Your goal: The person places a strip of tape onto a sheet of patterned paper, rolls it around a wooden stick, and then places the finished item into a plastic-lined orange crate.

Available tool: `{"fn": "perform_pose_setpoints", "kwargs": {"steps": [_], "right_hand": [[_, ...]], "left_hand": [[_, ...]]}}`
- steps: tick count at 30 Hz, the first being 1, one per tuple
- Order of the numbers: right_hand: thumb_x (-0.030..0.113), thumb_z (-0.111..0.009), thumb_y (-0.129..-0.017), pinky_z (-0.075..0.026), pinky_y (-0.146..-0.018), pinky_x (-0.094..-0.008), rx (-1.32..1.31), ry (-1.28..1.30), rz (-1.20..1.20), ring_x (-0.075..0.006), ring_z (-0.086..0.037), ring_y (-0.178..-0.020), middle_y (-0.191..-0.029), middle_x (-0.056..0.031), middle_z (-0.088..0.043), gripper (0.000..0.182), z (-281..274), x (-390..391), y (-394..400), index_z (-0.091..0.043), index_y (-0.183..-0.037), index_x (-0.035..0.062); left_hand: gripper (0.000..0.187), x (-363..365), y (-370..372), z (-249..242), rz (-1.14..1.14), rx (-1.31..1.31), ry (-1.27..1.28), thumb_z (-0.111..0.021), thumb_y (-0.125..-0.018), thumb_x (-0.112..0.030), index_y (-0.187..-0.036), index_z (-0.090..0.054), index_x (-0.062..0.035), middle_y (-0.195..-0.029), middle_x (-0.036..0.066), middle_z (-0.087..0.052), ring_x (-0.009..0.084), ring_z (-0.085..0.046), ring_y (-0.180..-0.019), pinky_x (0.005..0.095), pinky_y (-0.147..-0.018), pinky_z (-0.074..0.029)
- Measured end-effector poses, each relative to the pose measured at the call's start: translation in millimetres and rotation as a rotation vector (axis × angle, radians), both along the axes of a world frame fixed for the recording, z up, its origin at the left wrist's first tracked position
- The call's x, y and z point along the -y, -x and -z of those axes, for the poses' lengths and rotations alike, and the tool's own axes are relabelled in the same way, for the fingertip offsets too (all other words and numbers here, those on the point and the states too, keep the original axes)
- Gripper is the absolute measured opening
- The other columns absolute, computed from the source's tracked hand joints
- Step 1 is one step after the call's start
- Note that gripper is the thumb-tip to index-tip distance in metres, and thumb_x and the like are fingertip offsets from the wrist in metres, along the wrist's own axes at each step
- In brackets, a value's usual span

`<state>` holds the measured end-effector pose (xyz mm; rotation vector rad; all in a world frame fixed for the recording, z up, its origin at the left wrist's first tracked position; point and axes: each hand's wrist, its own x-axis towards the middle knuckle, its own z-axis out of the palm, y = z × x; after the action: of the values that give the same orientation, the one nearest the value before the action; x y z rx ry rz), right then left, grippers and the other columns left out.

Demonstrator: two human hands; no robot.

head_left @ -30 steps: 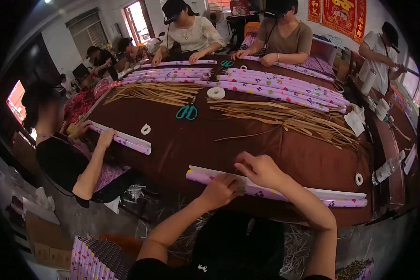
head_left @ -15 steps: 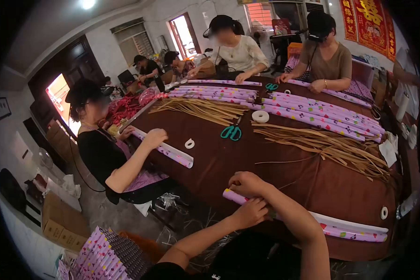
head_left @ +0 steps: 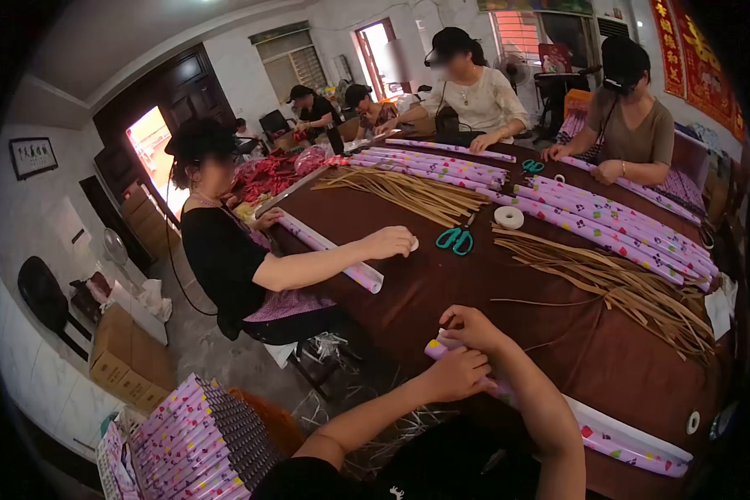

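Note:
A pink patterned roll (head_left: 633,446) lies along the near edge of the brown-covered table (head_left: 408,308), its right part partly unrolled with a white inner side. My left hand (head_left: 457,375) is closed around this roll near its left end. Just beyond it, my right hand (head_left: 472,327) pinches a small white piece at the roll's left tip; my right forearm crosses over the roll. A white tape ring (head_left: 692,422) lies at the table's right side. Thin brown strips (head_left: 608,287) lie in a heap beyond my hands.
A person in black (head_left: 217,242) at the left has a similar roll (head_left: 329,250). Teal scissors (head_left: 455,241), a white tape roll (head_left: 508,218) and stacked pink rolls (head_left: 617,225) lie farther back. Two people sit across the table. Finished-looking rolls (head_left: 183,442) are piled lower left.
The view has shifted, so the scene sits farther right and lower. The left person's hand has moved from their roll to the white tape ring on the table. My hands remain at the roll's left end.

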<state>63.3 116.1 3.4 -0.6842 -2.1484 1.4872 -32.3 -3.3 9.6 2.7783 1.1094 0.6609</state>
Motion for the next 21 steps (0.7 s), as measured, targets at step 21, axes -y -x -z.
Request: {"fn": "perform_pose_setpoints", "kwargs": {"steps": [21], "right_hand": [[0.004,-0.074,-0.078,-0.052,-0.07,-0.0309,-0.151,0.045,0.002,-0.0145,-0.066,-0.075,-0.078,-0.0077,-0.07,0.009,20.1,-4.4,4.7,-0.067,-0.083,0.0024]], "left_hand": [[0.045,-11.9,46.6,8.6,-0.766,0.77,0.415,-0.067,-0.084,-0.002,-0.125,-0.049,-0.0087,-0.091,0.009,-0.065,0.0154,-0.06,-0.086,0.0294,-0.077,-0.046]]}}
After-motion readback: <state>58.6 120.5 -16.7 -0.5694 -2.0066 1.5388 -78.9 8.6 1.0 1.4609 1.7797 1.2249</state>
